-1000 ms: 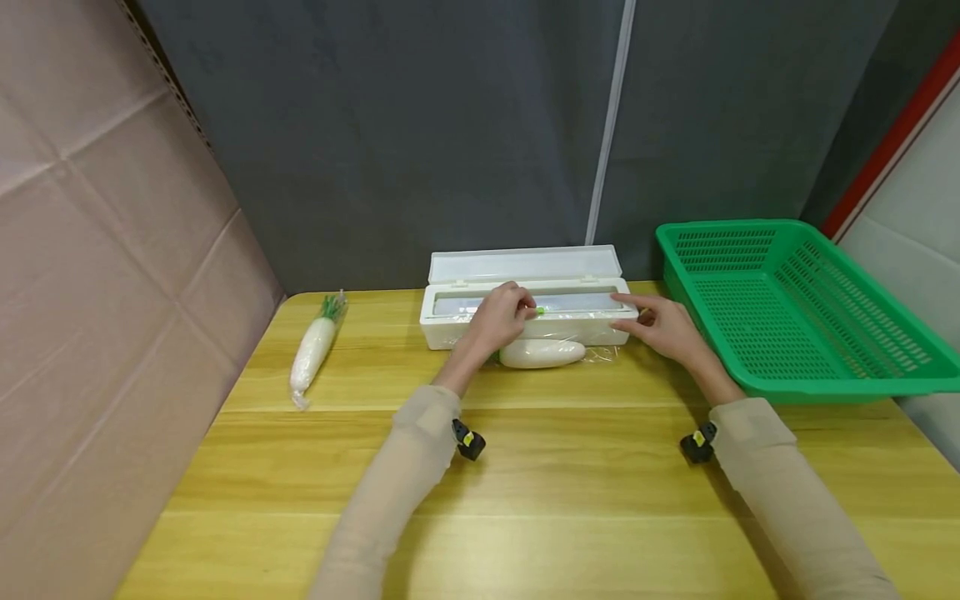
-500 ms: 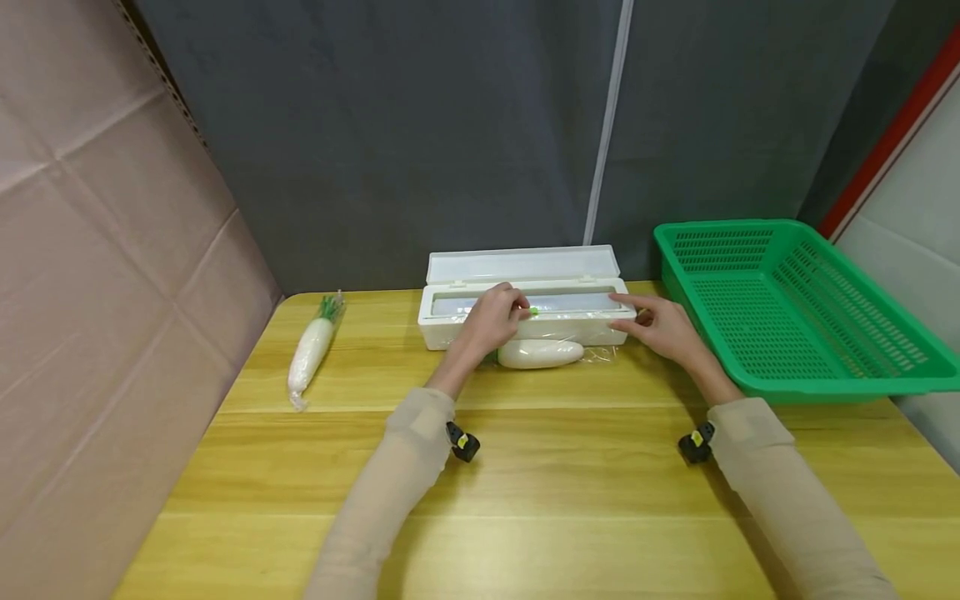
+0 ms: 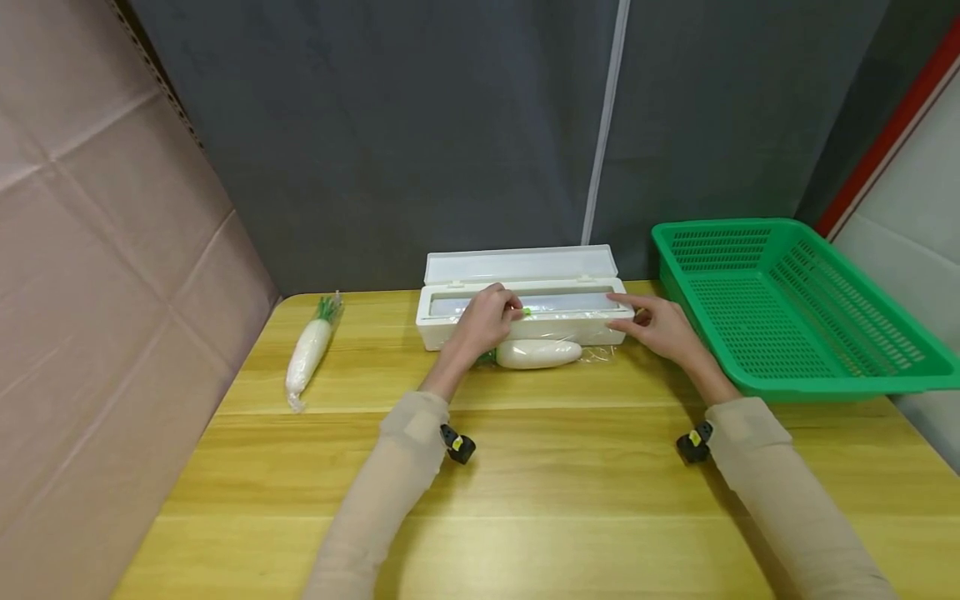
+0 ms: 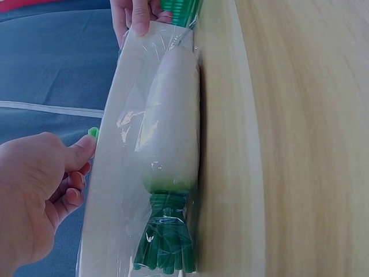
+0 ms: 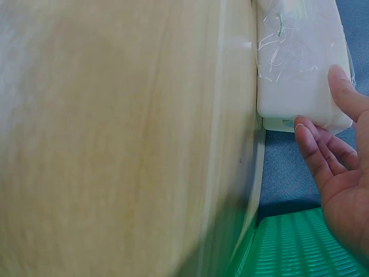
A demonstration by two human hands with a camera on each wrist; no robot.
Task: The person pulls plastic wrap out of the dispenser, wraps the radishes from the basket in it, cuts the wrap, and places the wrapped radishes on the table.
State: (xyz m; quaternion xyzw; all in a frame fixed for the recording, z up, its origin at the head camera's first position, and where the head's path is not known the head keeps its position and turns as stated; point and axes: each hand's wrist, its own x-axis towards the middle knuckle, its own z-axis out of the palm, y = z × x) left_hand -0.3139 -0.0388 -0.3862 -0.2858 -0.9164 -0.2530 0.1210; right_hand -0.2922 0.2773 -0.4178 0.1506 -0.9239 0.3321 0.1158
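A white cling film dispenser [image 3: 441,335] stands at the table's back edge, its long lid tipped open. On its front rim sits a small bright green slide cutter [image 3: 527,312], which my left hand [image 3: 486,320] pinches between thumb and finger. My right hand [image 3: 664,328] holds the dispenser's right end, thumb on the front and fingers at the end and top. Along the dispenser's front lies a white radish [image 3: 538,354] with clear film [image 5: 277,55] over it. Its green leaf stubs [image 4: 166,242] show plainly in the left wrist view.
Another radish [image 3: 309,357], wrapped in film, lies on the left of the wooden table [image 3: 555,483]. To the right stands a green plastic basket [image 3: 817,387], close to my right forearm. A dark grey curtain [image 3: 420,150] hangs behind the table.
My left hand has slid the green cutter a little leftward along the dispenser's rim. The right hand keeps its hold on the right end. The whole head view has shifted slightly.
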